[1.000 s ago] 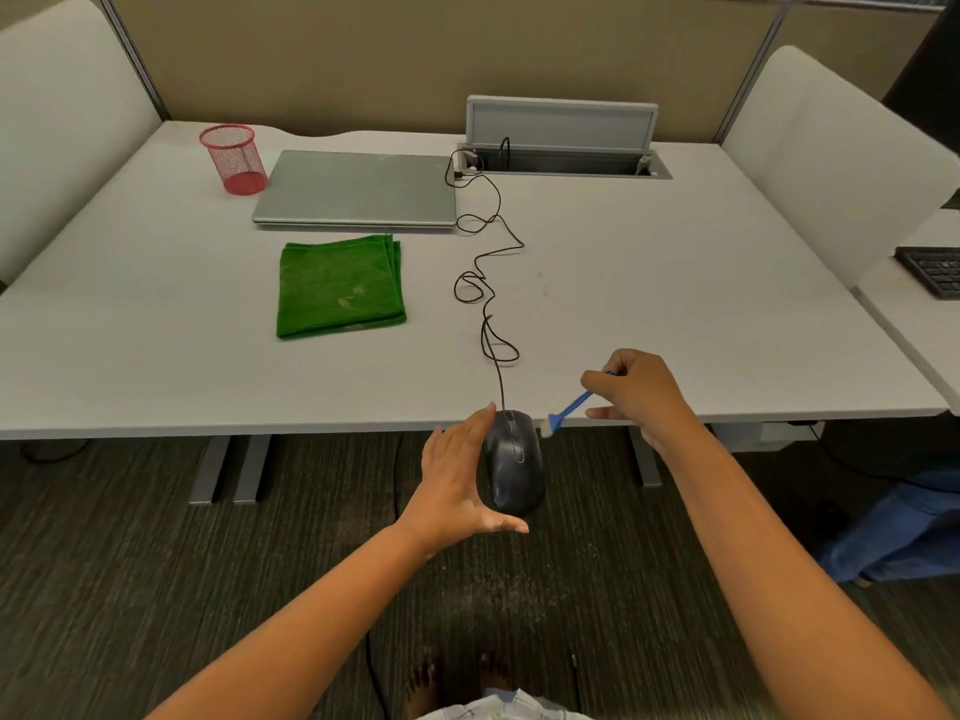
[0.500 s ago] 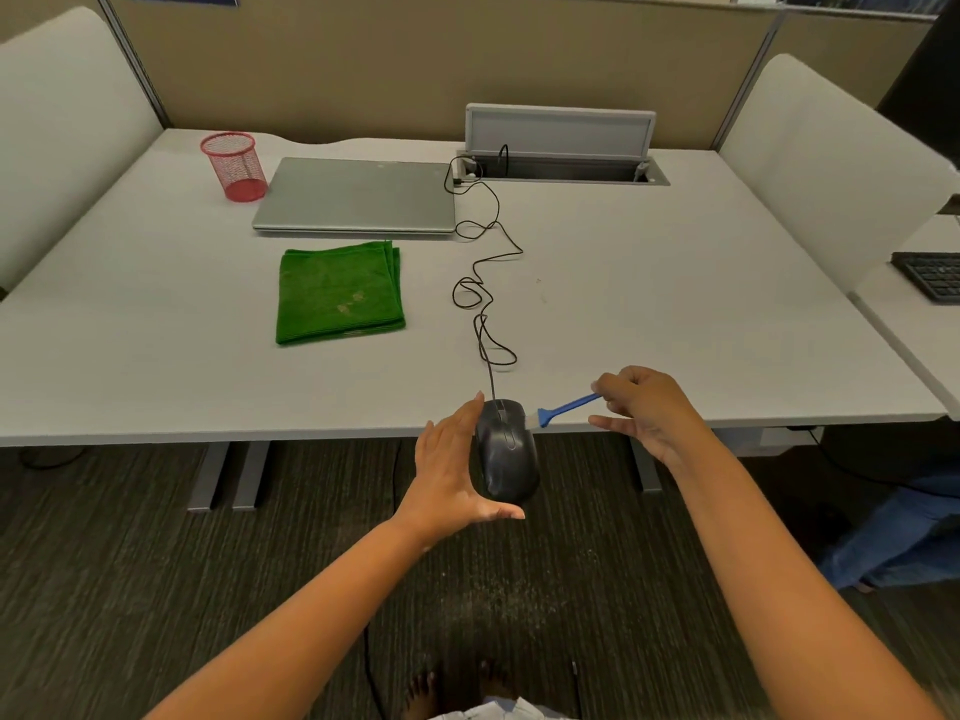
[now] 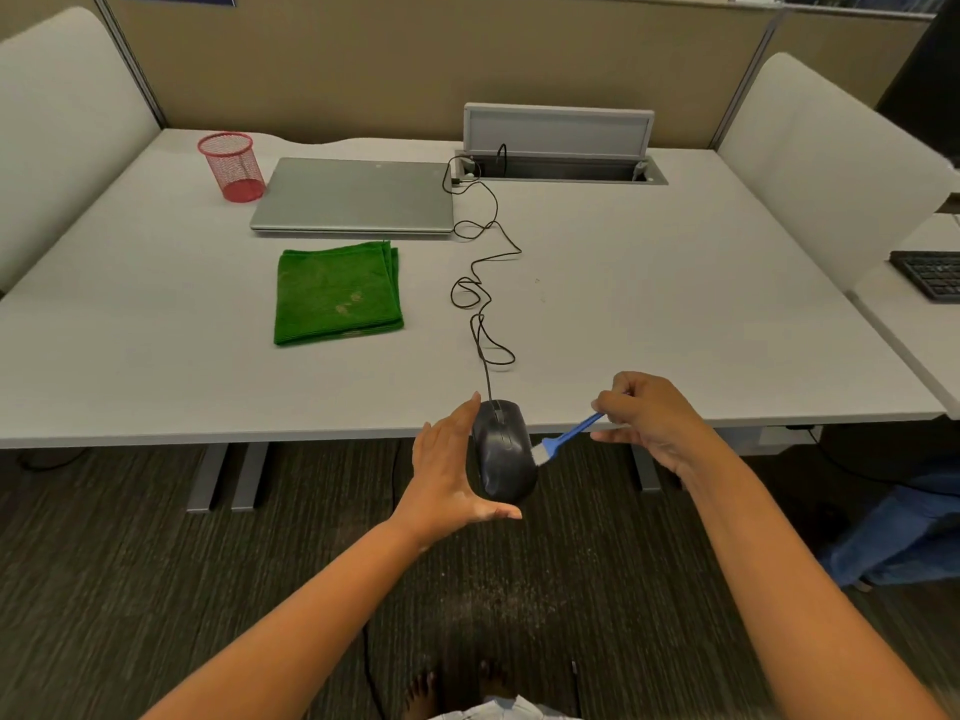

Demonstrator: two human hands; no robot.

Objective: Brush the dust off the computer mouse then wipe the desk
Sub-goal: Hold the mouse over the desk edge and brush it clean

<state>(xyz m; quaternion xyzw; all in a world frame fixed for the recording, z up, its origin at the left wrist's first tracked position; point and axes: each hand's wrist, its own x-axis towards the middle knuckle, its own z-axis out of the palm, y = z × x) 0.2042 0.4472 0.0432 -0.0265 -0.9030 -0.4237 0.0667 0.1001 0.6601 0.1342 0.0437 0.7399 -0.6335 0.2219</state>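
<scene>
A black wired computer mouse is held off the front edge of the white desk, over the floor. My left hand grips it from the left side and below. My right hand pinches a small blue brush, whose white bristles touch the mouse's right side. The mouse's black cable snakes back across the desk to the cable box. A folded green cloth lies flat on the desk, left of the cable.
A closed silver laptop and a red mesh pen cup sit at the back left. An open cable box is at the back centre. White dividers flank the desk; a black keyboard lies on the neighbouring desk. Dust speckles the carpet below.
My right hand swung the brush down from beside the mouse's front to its right side. My left hand kept the mouse in nearly the same place.
</scene>
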